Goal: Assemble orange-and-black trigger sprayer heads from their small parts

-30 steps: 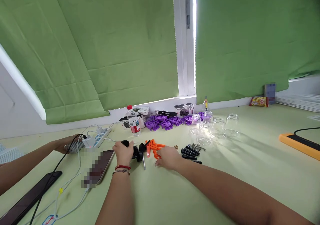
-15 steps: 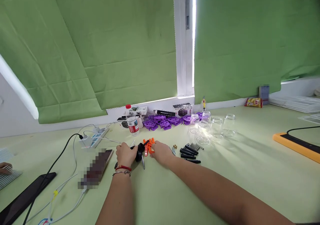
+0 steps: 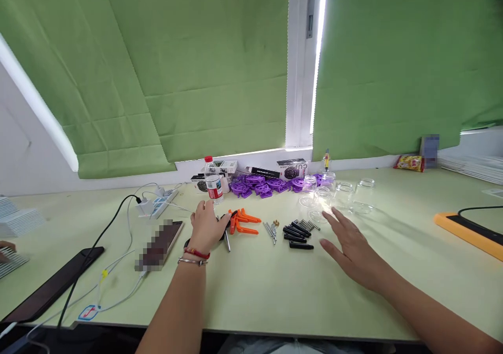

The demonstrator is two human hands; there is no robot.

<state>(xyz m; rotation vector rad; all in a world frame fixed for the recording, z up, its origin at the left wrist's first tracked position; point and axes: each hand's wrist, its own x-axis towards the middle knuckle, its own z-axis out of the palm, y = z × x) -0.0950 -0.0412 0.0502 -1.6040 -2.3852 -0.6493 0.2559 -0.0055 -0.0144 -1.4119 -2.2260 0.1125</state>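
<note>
My left hand [image 3: 208, 225] is cupped over a cluster of black parts with metal rods [image 3: 227, 240], thumb and fingers curved round them; much of the cluster is hidden under the palm. Just right of the thumb lie several orange spring-clamp-like pieces [image 3: 243, 220]. My right hand [image 3: 353, 246] hovers palm down at the right, its fingers spread and holding nothing. Left of it are several black tapered handles [image 3: 296, 233], small springs [image 3: 310, 224], silver metal pins [image 3: 270, 231] and tiny brass pieces [image 3: 276, 222].
Behind are purple plastic parts [image 3: 263, 189], a red-capped bottle [image 3: 214, 181], small boxes [image 3: 293, 169] and upturned clear glasses [image 3: 343, 197]. A phone [image 3: 168, 241], cables and a power strip [image 3: 165, 202] lie left. An orange-edged device [image 3: 467, 236] is right. Another person's hand [image 3: 7, 253] shows far left.
My right hand has left the orange pieces and moved right, opening beyond the black handles. The orange pieces now lie exposed. My left hand stays at the black parts; the view has shifted slightly.
</note>
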